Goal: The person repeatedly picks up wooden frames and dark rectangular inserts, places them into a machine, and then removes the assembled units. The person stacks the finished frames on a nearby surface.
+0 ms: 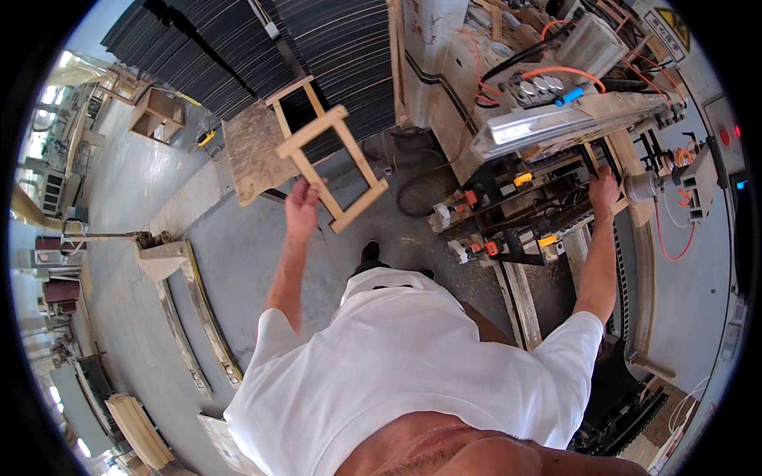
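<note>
My left hand [302, 208] is closed on one long side of a pale wooden frame [361, 152], a ladder-like rectangle with an open middle. The frame is held up, tilted, ahead of me and to the left. Just beyond it, a second wooden frame [279, 119] lies against a worn brown board [252, 152]. On the right, my right arm reaches into a machine with clamps, and my right hand [605, 190] is closed at the end of a narrow piece beside a wooden block [625, 163]. Its fingertips are partly hidden, so what they grip is unclear.
Dark stacked panels [214, 47] rise ahead. The machine carries a shiny metal beam [556, 125], orange hoses and clamps with orange levers [492, 248]. A pallet truck [194, 285] stands on the floor at left, with a wooden box [157, 117] farther off. A control cabinet [726, 143] is at far right.
</note>
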Motion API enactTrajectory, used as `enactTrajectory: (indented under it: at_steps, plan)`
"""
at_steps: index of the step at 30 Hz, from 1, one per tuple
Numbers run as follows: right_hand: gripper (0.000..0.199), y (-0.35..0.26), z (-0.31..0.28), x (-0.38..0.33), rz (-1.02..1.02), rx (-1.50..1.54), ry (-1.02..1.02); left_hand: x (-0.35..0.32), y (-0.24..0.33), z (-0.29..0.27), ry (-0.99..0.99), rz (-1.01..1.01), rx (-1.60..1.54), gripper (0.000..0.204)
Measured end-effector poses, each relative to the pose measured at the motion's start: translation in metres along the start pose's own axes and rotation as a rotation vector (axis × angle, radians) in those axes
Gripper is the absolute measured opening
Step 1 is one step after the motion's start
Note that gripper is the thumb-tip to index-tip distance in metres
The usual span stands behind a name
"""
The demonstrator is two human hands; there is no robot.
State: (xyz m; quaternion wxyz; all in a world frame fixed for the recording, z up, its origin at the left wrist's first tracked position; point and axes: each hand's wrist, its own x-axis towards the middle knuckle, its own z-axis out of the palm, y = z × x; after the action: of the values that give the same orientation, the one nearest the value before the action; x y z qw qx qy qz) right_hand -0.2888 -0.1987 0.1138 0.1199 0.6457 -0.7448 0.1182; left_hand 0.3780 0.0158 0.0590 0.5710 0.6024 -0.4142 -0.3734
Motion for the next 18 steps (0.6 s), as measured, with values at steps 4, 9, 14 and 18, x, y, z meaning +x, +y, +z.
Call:
enactTrajectory:
  at_steps: [4, 9, 14, 18]
  plan:
    - [0.030, -0.026, -0.019, -0.014, 0.035, 0.182, 0.267, 0.065, 0.005, -0.077, 0.121, -0.104, -0.153, 0.030]
    - [0.022, -0.136, -0.056, -0.068, 0.145, 0.665, 0.310, 0.181, -0.046, -0.173, 0.142, -0.232, -0.164, 0.033]
    - [0.014, -0.228, -0.049, -0.159, 0.173, 0.913, 0.099, 0.267, -0.085, -0.168, 0.080, -0.277, -0.066, 0.026]
    - [0.014, -0.266, -0.015, -0.216, 0.233, 0.973, 0.020, 0.295, -0.110, -0.152, 0.003, -0.308, 0.186, 0.025]
